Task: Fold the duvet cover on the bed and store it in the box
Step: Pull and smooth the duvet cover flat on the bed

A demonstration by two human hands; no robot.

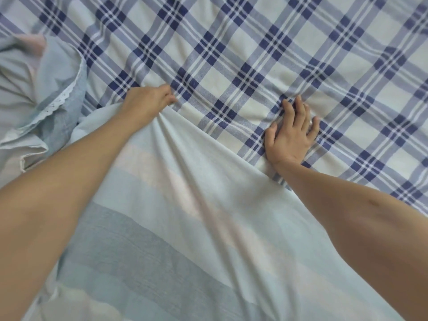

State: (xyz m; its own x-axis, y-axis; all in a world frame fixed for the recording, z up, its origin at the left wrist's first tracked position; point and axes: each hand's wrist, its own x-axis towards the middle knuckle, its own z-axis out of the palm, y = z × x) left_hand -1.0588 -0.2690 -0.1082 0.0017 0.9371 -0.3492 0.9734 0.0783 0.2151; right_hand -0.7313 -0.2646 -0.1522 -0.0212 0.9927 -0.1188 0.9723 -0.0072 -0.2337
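Duvet cover (185, 228): our left hand (149, 100) pinches edge, right hand (290, 135) spread flat; first fold, we judge; next, draw edge across.

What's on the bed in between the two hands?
Bare checked sheet, as the head view shows. The edge of the duvet cover runs just below it, from the gripping left hand to the flat right hand.
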